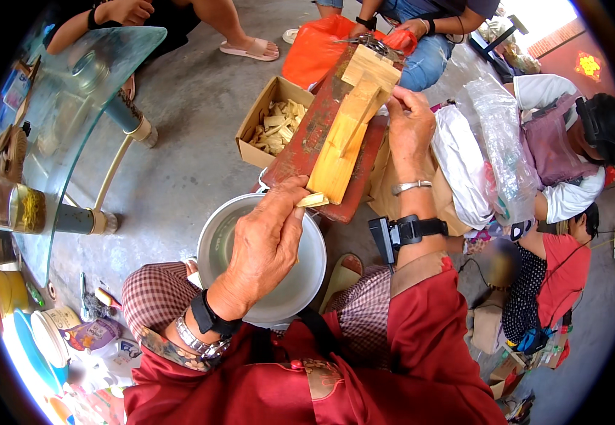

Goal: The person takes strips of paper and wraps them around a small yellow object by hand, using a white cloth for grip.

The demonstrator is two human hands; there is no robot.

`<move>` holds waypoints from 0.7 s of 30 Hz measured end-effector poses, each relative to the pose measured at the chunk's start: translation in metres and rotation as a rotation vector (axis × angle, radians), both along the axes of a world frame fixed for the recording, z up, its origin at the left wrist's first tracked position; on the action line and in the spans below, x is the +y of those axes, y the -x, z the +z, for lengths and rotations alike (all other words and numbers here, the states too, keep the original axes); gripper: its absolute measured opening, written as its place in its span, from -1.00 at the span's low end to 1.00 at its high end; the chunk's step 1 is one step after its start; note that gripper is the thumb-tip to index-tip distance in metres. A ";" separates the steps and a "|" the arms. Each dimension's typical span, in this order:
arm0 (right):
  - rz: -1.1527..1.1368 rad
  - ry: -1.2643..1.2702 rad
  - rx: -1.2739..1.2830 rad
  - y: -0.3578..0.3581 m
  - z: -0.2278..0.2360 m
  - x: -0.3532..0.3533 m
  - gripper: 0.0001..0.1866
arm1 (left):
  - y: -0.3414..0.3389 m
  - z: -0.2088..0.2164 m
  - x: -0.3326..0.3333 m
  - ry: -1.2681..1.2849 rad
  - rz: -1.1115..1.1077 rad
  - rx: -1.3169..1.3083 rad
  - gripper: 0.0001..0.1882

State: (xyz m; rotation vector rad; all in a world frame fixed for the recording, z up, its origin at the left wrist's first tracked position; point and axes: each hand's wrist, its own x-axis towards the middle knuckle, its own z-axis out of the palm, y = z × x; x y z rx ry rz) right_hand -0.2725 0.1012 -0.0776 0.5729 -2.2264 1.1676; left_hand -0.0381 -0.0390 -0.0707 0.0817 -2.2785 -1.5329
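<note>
A: Wooden block (343,134) lying on the red board (307,134), which slopes down to the metal pot (300,283). The right hand (408,131) is curled round the block's upper right side.

B: And the left hand (268,241) is pinching a pale slice (312,200) at the block's lower end, right above the pot.

A: There's water in that pot, possibly; hard to tell. Behind the board is a cardboard box (251,127) of pale cut pieces.

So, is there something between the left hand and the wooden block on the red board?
Nothing visible. The left hand already touches the lower end of the wooden block, its fingers on a small pale piece there. The right hand grips the block's upper part. The metal pot lies below the left hand, not between.
</note>
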 end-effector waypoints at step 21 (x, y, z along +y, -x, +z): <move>0.006 0.129 0.024 -0.001 -0.002 -0.014 -0.82 | -0.006 0.001 -0.010 -0.043 0.044 0.047 -0.76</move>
